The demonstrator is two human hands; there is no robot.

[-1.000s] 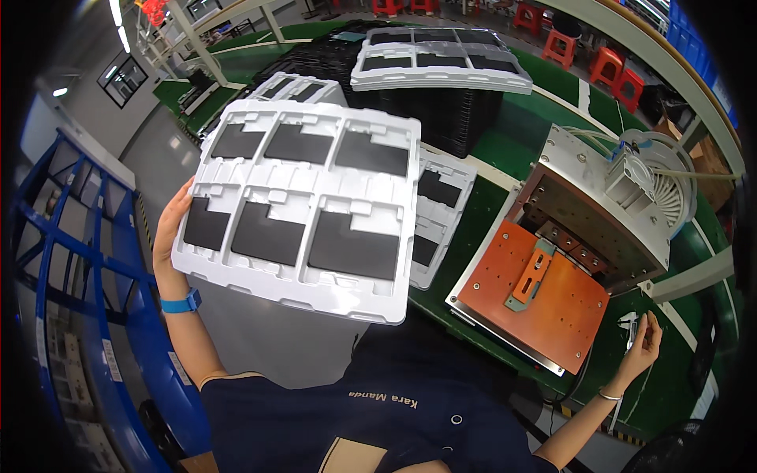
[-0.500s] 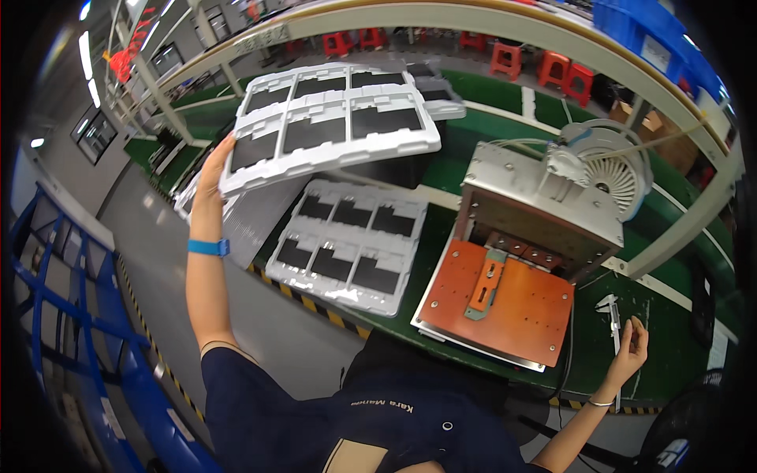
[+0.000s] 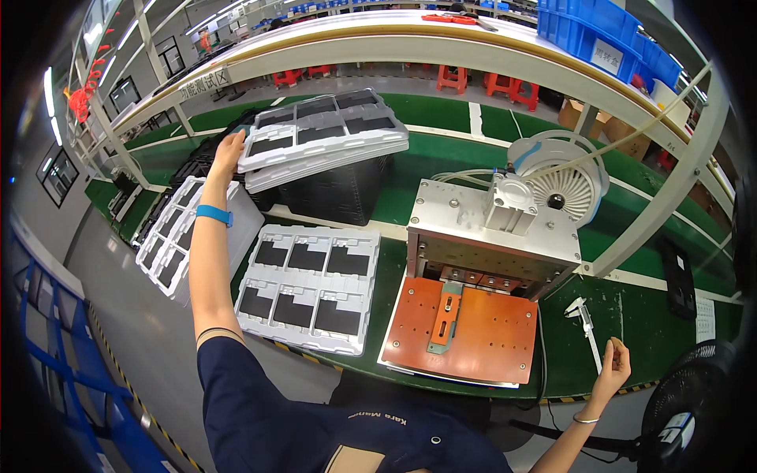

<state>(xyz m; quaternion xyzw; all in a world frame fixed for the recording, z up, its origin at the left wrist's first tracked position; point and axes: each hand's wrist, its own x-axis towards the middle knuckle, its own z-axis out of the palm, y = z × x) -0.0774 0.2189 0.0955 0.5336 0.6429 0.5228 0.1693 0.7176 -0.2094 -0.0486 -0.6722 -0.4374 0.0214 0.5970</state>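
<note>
My left hand point(image 3: 227, 152) is at the left edge of a white plastic tray point(image 3: 309, 135), its fingers bent at the rim. Flat dark grey pieces fill the tray's compartments. It rests on further white trays point(image 3: 339, 162), which stand on a black crate point(image 3: 335, 193). My right hand point(image 3: 617, 361) hovers at the right with curled fingers, near the lower end of a caliper point(image 3: 585, 323) lying on the green table; whether anything is in the fingers is hidden. Nearer to me lies another white tray point(image 3: 307, 272) with similar dark pieces.
Centre right stands a metal press point(image 3: 493, 229) with an orange plate point(image 3: 489, 335) and a fixture point(image 3: 445, 319) on it. Behind it is a white fan point(image 3: 556, 185). More filled trays point(image 3: 177, 236) sit at the left. A black fan point(image 3: 686, 402) stands lower right; a shelf beam point(image 3: 378, 49) crosses above.
The tray in my left hand has moved away from me and come down onto the stack over the black crate. My right hand stays near the caliper. The view has shifted.
</note>
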